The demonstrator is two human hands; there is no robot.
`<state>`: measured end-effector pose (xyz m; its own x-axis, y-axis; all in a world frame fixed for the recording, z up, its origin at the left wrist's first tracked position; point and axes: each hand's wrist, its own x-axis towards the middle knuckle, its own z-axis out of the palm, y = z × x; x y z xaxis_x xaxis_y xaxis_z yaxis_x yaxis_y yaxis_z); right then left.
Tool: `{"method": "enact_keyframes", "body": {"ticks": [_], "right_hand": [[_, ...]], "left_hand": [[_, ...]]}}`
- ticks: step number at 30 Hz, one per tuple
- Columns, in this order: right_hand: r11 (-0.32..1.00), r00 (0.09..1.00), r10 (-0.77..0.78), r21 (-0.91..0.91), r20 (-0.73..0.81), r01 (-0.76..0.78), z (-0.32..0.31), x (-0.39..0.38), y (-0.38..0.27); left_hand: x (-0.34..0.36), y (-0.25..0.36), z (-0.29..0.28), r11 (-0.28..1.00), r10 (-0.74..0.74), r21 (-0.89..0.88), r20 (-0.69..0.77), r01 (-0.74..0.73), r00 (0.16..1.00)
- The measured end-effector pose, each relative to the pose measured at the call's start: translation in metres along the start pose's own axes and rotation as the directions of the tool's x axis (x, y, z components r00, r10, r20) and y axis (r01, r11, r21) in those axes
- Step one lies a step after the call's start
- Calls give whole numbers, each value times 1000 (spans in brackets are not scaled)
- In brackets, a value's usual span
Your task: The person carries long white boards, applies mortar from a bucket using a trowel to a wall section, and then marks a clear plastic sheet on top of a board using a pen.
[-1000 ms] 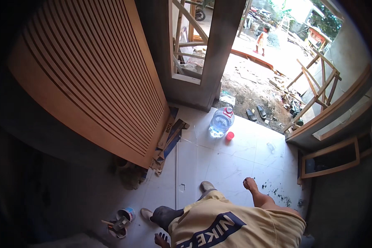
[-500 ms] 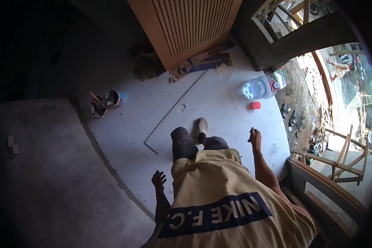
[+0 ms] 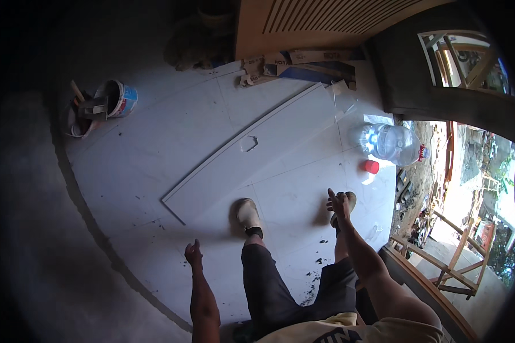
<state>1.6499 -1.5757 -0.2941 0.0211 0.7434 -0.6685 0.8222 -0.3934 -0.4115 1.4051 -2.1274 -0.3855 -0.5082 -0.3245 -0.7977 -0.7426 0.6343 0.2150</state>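
Observation:
A long white panel (image 3: 223,174) with a small angular cut-out lies slantwise on the pale tiled floor (image 3: 171,137), beyond my feet. My left hand (image 3: 193,255) hangs below the panel's near left end, fingers loosely apart and nothing in them. Over my right shoe, my right hand (image 3: 339,204) hovers with its fingers spread, also bare. Neither hand touches the panel. A red cap-like piece (image 3: 371,166) stands to the right of the panel, next to a large clear plastic bottle (image 3: 396,144) lying on its side.
At far left stand a white-and-blue bucket (image 3: 123,102) and a second container (image 3: 77,123) with a tool across it. Flattened cardboard (image 3: 303,67) lies under a slatted wooden panel (image 3: 320,20). Dark crumbs (image 3: 310,286) dot the floor near my legs. A wooden frame (image 3: 455,266) stands outside at right.
My view has shifted, and my feet now stand apart below the panel. Both arms reach farther forward. The bucket now appears farther left, the bottle farther right. Nothing has been picked up.

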Motion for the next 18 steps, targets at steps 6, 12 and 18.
{"method": "enact_keyframes", "body": {"ticks": [6,12,18], "right_hand": [[818,887,-443,-464,-129,341,51,228,-21],[760,727,-637,-372,-258,534,54,407,-83],[613,544,-788,-453,-287,648,78,471,-81]], "left_hand": [[168,2,57,977,137,193,-246,-90,960],[215,16,111,954,301,118,-368,-277,880],[215,12,115,933,317,295,-400,-206,860]]}}
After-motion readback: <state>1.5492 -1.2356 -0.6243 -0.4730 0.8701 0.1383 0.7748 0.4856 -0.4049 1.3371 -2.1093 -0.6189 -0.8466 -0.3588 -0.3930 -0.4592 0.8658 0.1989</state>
